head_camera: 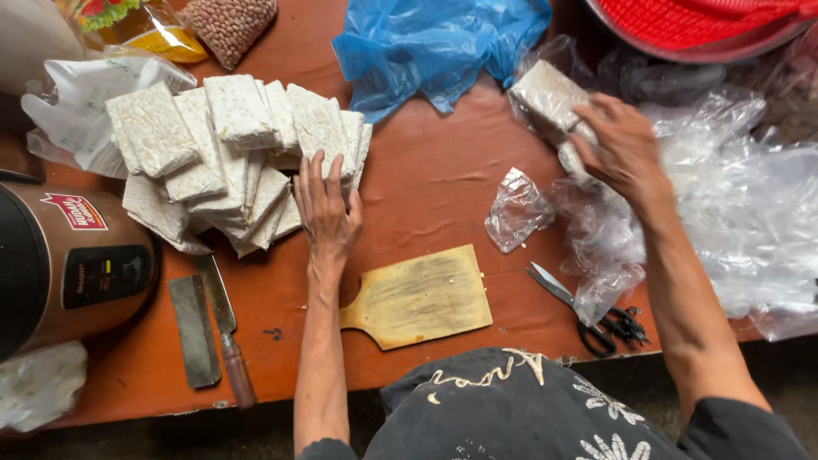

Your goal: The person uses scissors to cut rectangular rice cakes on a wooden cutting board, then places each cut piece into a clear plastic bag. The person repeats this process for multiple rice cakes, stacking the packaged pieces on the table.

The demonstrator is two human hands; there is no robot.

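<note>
Left hand [326, 209] flat, fingers spread, against unwrapped tempeh stack [230, 153]; right hand [618, 145] grips wrapped block [547, 98] at right; cutting board [422, 296] bare.

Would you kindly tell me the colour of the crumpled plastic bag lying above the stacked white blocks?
The crumpled plastic bag is bright blue, seen in the head view.

Left hand [328, 209] flat against a pile of white tempeh blocks [230, 153] near the table's [426, 179] far-left edge; right hand [620, 143] grips a plastic-wrapped block [545, 95] — cutting board [422, 296] between.
</note>
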